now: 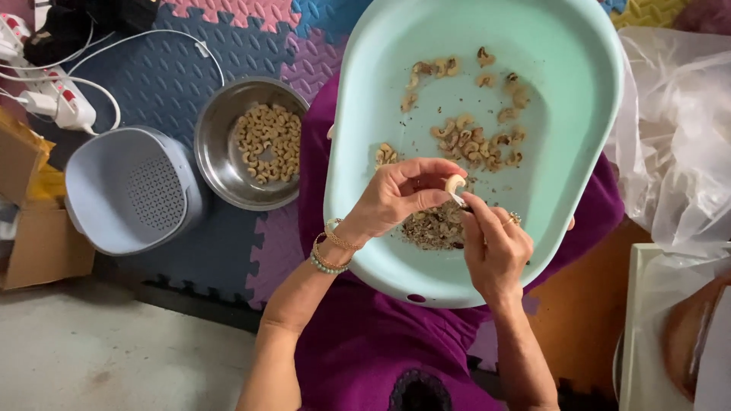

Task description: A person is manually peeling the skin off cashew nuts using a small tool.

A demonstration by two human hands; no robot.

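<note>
**Both hands closed on one cashew over the mint basin**

At mid-frame the left hand (396, 194) pinches a pale cashew (454, 183) between thumb and fingertips. The right hand (495, 247) is curled shut just beside it, gripping a small tool whose tip touches the nut; the tool is almost wholly hidden by the fingers, so its kind cannot be told. Both hands hover over the near part of a mint-green basin (594, 114) resting on the person's lap. Below the nut lies a heap of husk scraps (434, 227); unpeeled cashews (476, 144) are scattered toward the basin's centre, with bare floor around them. The basin's far rim is cut off at the top edge. At left, well apart, a steel bowl (221, 164) holds peeled nuts, just beside a grey strainer basket (99, 209). A clear plastic bag (674, 137) crowds the right edge.
</note>
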